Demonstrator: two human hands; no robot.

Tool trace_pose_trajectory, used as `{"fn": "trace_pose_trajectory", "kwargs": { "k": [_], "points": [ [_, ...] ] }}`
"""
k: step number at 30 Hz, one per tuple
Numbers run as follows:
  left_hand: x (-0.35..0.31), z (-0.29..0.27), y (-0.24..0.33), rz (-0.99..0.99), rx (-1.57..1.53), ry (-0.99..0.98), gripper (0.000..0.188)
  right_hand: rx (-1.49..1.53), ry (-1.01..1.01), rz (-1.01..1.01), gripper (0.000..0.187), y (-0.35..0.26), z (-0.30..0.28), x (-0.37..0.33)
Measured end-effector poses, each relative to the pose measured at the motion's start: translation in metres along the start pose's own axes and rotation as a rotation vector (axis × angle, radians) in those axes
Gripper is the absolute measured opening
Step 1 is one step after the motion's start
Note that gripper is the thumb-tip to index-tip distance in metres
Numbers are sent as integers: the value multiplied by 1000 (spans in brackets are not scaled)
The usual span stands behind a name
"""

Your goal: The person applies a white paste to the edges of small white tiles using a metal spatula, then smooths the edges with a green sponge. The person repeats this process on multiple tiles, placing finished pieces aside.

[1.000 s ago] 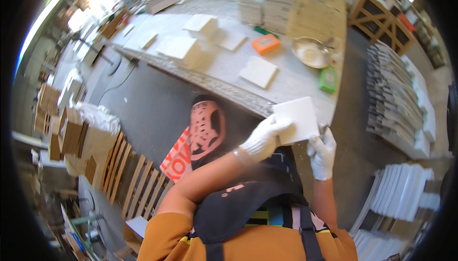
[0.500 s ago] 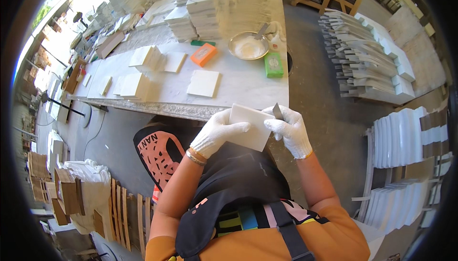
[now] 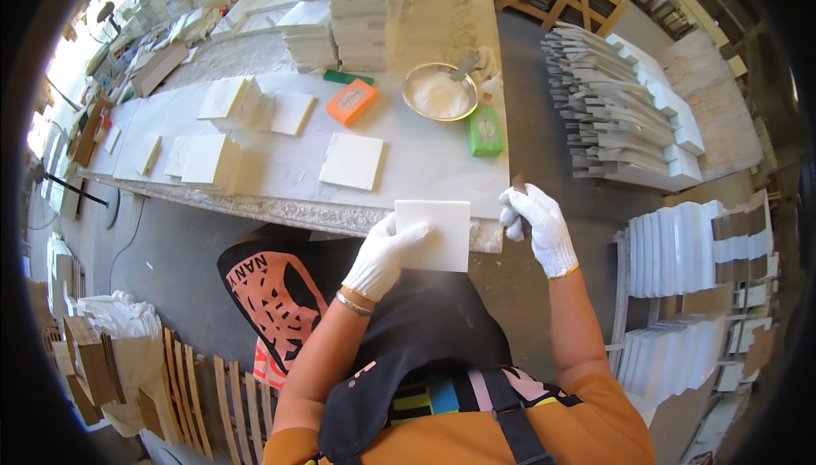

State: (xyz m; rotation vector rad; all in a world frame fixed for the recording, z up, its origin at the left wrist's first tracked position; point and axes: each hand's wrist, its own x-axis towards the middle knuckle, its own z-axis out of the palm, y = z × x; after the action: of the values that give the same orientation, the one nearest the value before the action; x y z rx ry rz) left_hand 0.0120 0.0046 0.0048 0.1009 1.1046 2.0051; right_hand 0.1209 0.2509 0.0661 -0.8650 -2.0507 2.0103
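Note:
My left hand (image 3: 384, 254), in a white knitted glove, grips a white square tile (image 3: 442, 240) by its left side, thumb across its face. The tile is held over my lap, by the table's front edge. To the right of it, and apart from it, my gloved right hand (image 3: 537, 225) is closed round a small putty knife (image 3: 518, 182), its thin metal blade pointing up past the fingers. Most of the knife is hidden in the glove. Another white tile (image 3: 351, 161) lies flat on the marble-topped table (image 3: 425, 178) ahead of my hands.
A metal bowl (image 3: 440, 93) of white powder or paste, with a spreader (image 3: 467, 65) in it, stands beside a green box (image 3: 484, 132). Left of it lies an orange block (image 3: 351, 103). Tile stacks (image 3: 359, 23) stand farther back. Stone strips (image 3: 608, 108) are piled at the right.
My right hand has drawn away from the tile to the right, with the putty knife. The tile has turned more upright and square to me in my left hand. The view has shifted slightly.

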Motion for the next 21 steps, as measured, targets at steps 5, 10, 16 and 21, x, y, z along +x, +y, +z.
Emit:
{"fn": "trace_pose_trajectory", "kwargs": {
  "k": [5,10,16,21],
  "points": [
    [25,-10,12,4,-68,24,36,-148,23,-6,40,-29,10,21],
    [56,-13,20,-54,-206,71,36,-98,-44,-84,34,-35,0,71],
    [90,-5,28,-80,-266,137,33,-267,-44,-169,19,-46,7,112],
    [112,-1,28,-81,-337,137,31,-255,-88,-155,21,-55,8,136]
  ]
}}
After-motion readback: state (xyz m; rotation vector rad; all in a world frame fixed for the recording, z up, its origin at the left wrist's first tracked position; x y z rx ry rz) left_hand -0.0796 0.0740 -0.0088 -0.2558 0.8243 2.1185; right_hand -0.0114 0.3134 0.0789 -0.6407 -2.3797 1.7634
